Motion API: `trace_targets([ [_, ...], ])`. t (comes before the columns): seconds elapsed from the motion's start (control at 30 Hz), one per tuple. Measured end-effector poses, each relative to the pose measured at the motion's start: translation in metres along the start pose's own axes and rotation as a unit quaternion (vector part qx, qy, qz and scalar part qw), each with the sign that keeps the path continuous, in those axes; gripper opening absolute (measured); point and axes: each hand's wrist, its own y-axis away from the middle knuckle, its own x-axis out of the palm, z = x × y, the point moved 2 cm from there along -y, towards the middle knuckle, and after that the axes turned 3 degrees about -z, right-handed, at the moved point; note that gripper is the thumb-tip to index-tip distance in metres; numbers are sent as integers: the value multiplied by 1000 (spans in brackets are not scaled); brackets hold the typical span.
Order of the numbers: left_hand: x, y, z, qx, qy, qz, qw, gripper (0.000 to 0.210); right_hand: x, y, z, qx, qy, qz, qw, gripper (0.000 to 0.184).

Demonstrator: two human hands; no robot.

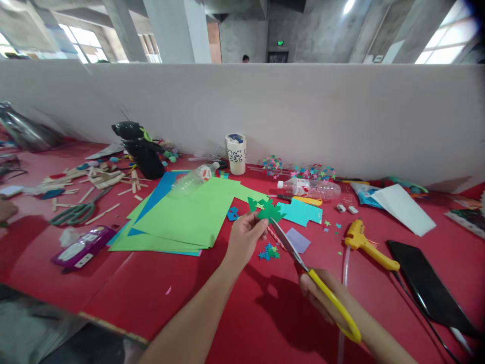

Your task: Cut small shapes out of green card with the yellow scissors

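Between the thumb and fingers of my left hand [246, 236] is a dark green paper cutout [270, 210] with pointed, notched edges. My right hand [322, 293] grips yellow-handled scissors [290, 245]; their blade tips reach the lower edge of the green paper. Just below the paper lies a small pile of blue and green paper stars [270, 252]. A lilac paper square [298, 240] rests beside the blades. Behind them is a notched light-blue paper [302, 212]. Left of the cutout sits a dark blue paper scrap [232, 214].
Light green sheets [189, 215] cover the left middle. A yellow glue gun [369, 245] and black phone-like slab [428, 283] lie right. Plastic bottles [312, 188], a white cup [237, 155] and a black flask [142, 151] stand or lie toward the partition. Green scissors [81, 210] lie left.
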Motion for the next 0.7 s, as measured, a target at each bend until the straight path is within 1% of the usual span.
trace_targets([
  [0.1,0,0,0,5,-10,4,1000,16,-1,-1,-2,-6,10,14,1000,56],
  [0.17,0,0,-1,6,-11,5,1000,15,-3,-2,-3,-9,20,11,1000,56],
  [0.33,0,-1,0,0,-5,0,1000,15,-4,-1,-3,-3,36,12,999,50],
  [0.47,1,0,0,-2,-6,-5,1000,15,-3,0,-2,0,34,-7,999,48],
  [0.6,1,0,-1,-2,-6,-9,1000,17,-2,-1,-1,-4,38,5,999,48],
  [0.7,1,0,-1,-2,-6,-10,1000,17,-1,0,0,-4,35,-9,999,47],
])
